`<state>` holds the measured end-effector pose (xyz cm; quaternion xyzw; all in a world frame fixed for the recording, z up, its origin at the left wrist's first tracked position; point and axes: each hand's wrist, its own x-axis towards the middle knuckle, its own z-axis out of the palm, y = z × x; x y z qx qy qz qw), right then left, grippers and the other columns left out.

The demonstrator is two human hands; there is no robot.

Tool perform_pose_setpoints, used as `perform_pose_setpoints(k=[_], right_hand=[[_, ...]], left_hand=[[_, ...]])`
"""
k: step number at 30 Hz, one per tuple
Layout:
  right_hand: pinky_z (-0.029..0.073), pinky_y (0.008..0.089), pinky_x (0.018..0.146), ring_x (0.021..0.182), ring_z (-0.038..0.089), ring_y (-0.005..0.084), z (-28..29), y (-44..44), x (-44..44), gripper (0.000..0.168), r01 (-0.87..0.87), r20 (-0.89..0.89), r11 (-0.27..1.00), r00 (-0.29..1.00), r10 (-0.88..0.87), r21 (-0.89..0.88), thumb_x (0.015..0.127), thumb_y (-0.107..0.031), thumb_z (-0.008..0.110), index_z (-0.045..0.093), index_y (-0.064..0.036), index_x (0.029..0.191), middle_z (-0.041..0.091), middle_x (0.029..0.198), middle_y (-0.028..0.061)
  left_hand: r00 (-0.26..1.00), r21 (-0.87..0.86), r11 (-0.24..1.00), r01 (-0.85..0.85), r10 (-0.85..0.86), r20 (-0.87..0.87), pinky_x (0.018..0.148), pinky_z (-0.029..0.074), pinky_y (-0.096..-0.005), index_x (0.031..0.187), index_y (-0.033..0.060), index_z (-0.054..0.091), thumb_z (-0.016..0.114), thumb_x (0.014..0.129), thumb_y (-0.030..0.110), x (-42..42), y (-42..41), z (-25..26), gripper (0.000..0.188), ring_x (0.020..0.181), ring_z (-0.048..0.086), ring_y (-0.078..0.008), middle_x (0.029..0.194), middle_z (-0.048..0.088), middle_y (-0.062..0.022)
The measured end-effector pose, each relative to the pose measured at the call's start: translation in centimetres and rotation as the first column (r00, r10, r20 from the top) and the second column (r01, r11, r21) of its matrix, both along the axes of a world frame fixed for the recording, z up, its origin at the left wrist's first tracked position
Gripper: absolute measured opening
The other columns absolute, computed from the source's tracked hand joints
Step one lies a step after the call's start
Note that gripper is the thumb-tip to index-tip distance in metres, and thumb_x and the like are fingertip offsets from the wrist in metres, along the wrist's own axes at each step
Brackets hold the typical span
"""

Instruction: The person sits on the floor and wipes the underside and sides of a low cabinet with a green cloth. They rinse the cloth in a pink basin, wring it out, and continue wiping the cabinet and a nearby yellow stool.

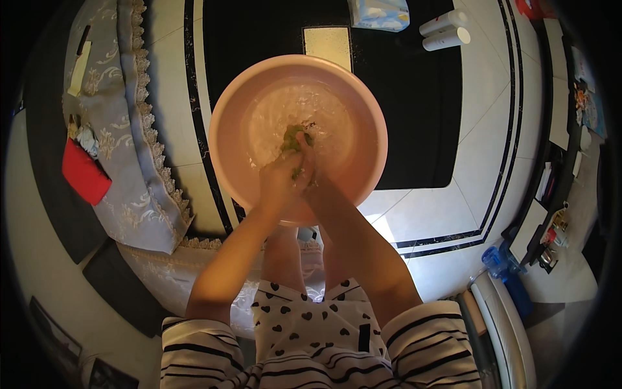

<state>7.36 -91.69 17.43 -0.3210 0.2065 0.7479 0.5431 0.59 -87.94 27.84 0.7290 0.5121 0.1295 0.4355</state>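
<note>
A round pink plastic basin [228,102] holding clear water stands in front of me, over the edge of a black table. Both of my hands are together over the water, near the middle of the basin. Some bunched green thing [293,136], perhaps a leafy vegetable or a cloth, is gripped between them. My left hand [281,176] closes round its lower part. My right hand [307,163] lies against the left, its thumb pressed on the green bunch. Small dark bits show in the water beside it.
A pack of tissues [381,14] and two white cylindrical containers [446,39] are on the black table [413,121] beyond the basin. A patterned sofa cover [121,194] with a red item [86,172] is at the left. Blue plastic bottles [495,262] stand on the right.
</note>
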Motion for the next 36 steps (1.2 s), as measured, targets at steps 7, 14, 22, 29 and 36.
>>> perform_pose_setpoints(k=[7,14,22,29,36], right_hand=[[0.048,0.0325,0.081,0.106,0.051,0.0186,3.6,0.1,-0.8,0.047,-0.103,0.527,0.923,0.795,0.301,-0.371,0.094,-0.033,0.053,0.045,-0.003,0.128,0.053,0.118,0.0131],[0.039,0.0356,0.098,0.12,0.045,0.0288,-0.6,-3.3,-1.7,0.059,-0.145,0.706,0.907,0.584,0.401,-0.395,0.091,-0.017,0.055,0.027,-0.003,0.14,0.044,0.132,0.0187],[0.038,0.0391,0.101,0.122,0.045,0.0327,-2.9,-2.4,-1.5,0.057,-0.066,0.746,0.882,0.507,0.432,-0.466,0.088,-0.015,0.058,0.033,-0.001,0.137,0.045,0.132,0.0203],[0.049,0.0311,0.08,0.097,0.057,0.0201,-1.2,0.2,0.1,0.047,0.105,0.234,0.963,0.971,-0.046,-0.248,0.089,-0.036,0.06,0.049,-0.006,0.124,0.057,0.11,0.0087],[0.05,0.0292,0.067,0.081,0.06,0.0177,0.3,0.2,0.2,0.043,0.103,-0.197,0.99,0.977,-0.082,0.094,0.094,-0.039,0.051,0.052,-0.006,0.12,0.06,0.095,0.0054]], left_hand=[[0.956,0.174,0.985,-0.023,0.072,-0.286,0.065,0.046,-0.041,0.087,0.0043,0.062,0.053,0.093,0.023,-2.2,4.5,-5.6,0.021,0.073,0.059,-0.0318,0.09,0.059,-0.0139],[0.899,0.328,0.933,0.147,0.013,-0.439,0.103,0.032,-0.0441,0.127,0.0136,0.055,0.057,0.089,0.033,-4.5,3.7,-10.3,0.042,0.127,0.034,-0.0405,0.133,0.045,-0.0207],[0.952,0.032,0.997,-0.072,0.078,-0.298,0.099,0.037,-0.0433,0.128,0.0061,0.045,0.073,0.077,0.017,-4.4,3.2,-11.1,0.059,0.123,0.038,-0.0355,0.132,0.04,-0.0215],[0.914,-0.723,0.69,-0.037,0.317,0.255,0.081,0.048,-0.0303,0.111,0.0023,0.05,0.072,0.079,0.007,-3.0,1.8,-6.2,0.039,0.097,0.056,-0.0176,0.106,0.056,-0.0094],[0.972,-0.18,0.975,0.13,-0.09,0.216,0.064,0.047,-0.0312,0.085,0.0012,0.054,0.07,0.081,0.011,-2.5,0.7,-0.6,0.02,0.074,0.057,-0.0218,0.087,0.058,-0.0108]])
